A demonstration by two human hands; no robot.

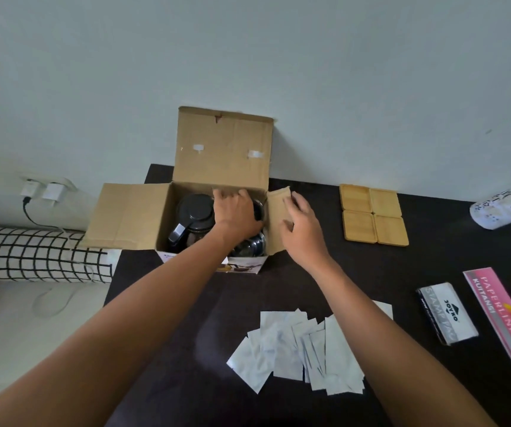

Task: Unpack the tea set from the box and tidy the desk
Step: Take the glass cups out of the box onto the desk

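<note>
The cardboard box stands open at the far left of the dark bench, its flaps spread. Inside sits a teapot with a black lid, with glassware just right of it. The left hand reaches into the box, fingers curled over something dark there; what it grasps cannot be told. The right hand holds the box's right flap. Four wooden coasters lie to the right, white sachets scattered near.
</note>
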